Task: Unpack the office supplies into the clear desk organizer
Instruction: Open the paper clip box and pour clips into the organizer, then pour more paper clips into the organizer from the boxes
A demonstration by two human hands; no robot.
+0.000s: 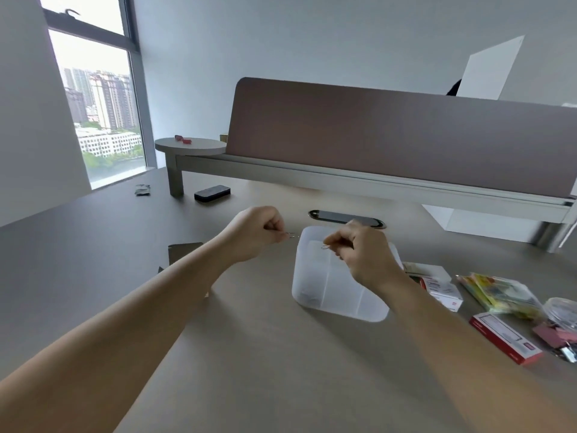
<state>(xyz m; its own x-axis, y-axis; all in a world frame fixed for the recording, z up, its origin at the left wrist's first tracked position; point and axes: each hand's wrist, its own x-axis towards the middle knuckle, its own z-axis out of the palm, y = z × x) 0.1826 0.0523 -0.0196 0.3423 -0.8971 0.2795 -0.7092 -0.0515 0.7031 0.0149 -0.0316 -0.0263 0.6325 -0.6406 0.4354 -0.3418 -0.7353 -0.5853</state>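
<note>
The clear desk organizer (pixel 331 295) lies on the desk at centre right, its inner dividers showing. My left hand (pixel 253 232) is just left of its far corner and pinches a small metal paper clip (pixel 291 235) between fingertips. My right hand (pixel 362 254) hovers over the organizer's far half and pinches another paper clip (pixel 324 246). The two clips are apart. To the right lie office supplies: a white and red box (pixel 443 292), a red and white box (pixel 505 339), colourful packs (pixel 499 295), a clear bag (pixel 562 310) and binder clips (pixel 555 335).
A brown partition (pixel 390 129) on a grey rail runs across the back of the desk. A black case (pixel 212 192) and a small crumpled wrapper (pixel 142 189) lie at the far left. A cable grommet (pixel 331 215) sits behind the organizer. Dark cardboard (pixel 184 250) lies under my left forearm.
</note>
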